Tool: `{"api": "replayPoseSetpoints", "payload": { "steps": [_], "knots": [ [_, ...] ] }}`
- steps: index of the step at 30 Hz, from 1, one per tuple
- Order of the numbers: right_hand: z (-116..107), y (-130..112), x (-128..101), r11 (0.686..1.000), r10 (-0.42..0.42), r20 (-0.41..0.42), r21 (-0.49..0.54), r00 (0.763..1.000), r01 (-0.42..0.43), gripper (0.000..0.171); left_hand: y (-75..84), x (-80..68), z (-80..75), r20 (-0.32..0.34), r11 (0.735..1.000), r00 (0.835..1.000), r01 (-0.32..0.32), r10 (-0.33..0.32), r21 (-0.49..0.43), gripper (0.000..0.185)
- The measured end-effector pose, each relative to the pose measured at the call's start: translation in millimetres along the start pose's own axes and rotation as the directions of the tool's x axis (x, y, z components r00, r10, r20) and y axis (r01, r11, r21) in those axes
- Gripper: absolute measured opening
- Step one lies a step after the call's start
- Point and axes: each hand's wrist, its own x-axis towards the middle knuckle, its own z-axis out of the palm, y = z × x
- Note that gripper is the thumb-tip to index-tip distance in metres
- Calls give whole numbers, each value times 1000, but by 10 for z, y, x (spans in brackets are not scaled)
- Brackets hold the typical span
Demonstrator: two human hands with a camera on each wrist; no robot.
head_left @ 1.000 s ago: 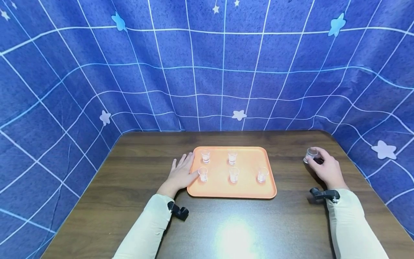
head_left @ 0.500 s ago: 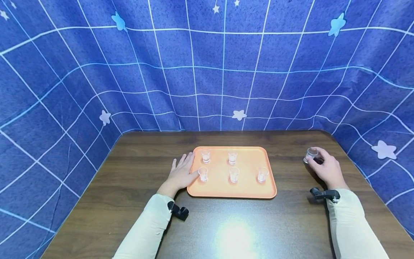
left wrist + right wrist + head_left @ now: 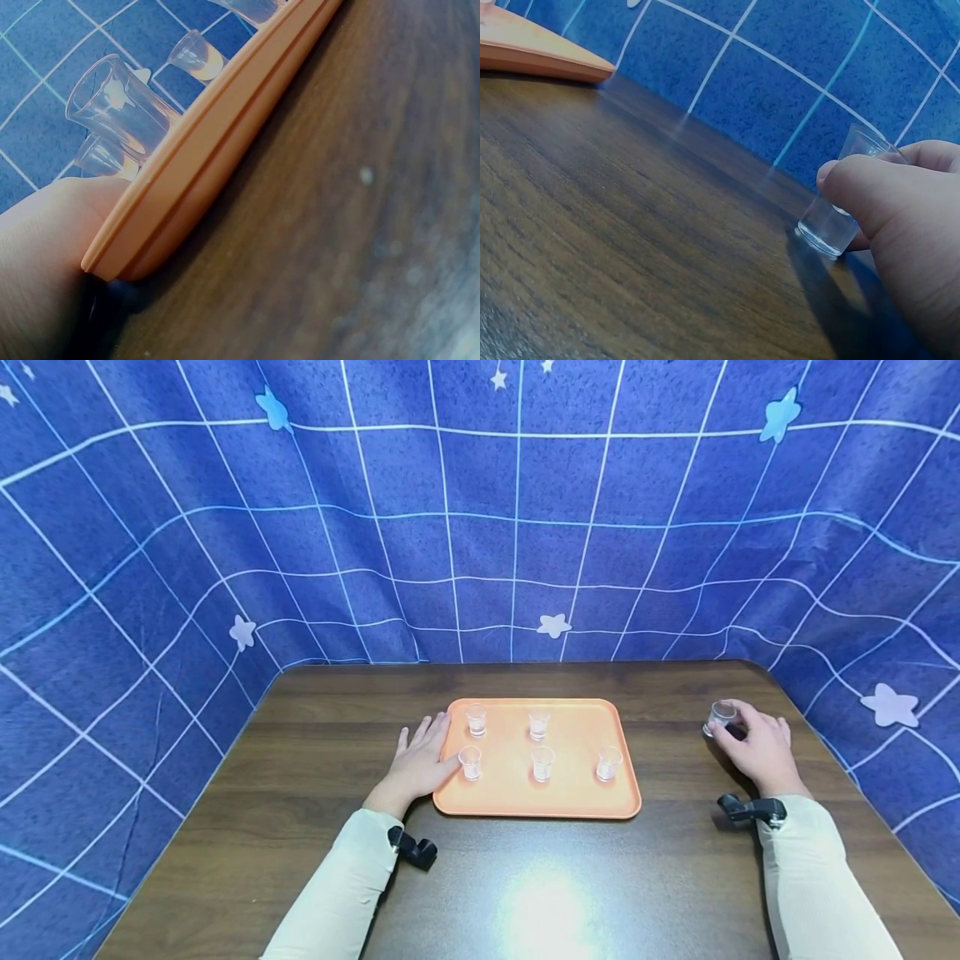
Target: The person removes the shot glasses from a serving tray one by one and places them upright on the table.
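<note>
An orange tray (image 3: 570, 802) lies mid-table with several small clear glasses on it, among them one at its front left (image 3: 470, 762) and one at its front right (image 3: 608, 763). My left hand (image 3: 420, 764) lies flat on the table with straight fingers against the tray's left edge (image 3: 187, 187). At the right, my right hand (image 3: 757, 747) pinches a small clear glass (image 3: 720, 717) between thumb and fingers. In the right wrist view that glass (image 3: 840, 199) stands on the wood, with the thumb (image 3: 870, 187) across its side.
The table (image 3: 525, 893) is dark wood with a bright light patch near its front. A blue grid cloth with stars (image 3: 480, 510) hangs behind and at both sides. A corner of the tray (image 3: 540, 56) shows far left in the right wrist view.
Nothing has clearly moved; both hands and the glasses stay where they were.
</note>
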Motion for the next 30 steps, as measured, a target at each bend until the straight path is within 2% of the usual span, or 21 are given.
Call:
{"api": "replayPoseSetpoints", "payload": {
  "steps": [17,23,30],
  "knots": [
    [-21,23,-13,1000,8,-6,16,1000,-8,46,25,-5,-7,-1,1000,1000,-8,8,-10,87],
    [-35,-19,4,999,-5,-66,33,998,7,55,33,-10,-19,-14,999,1000,-14,14,-33,87],
    [3,-133,23,996,-11,-161,88,987,26,56,-10,1,13,-14,1000,1000,-13,13,-13,87]
  ]
}}
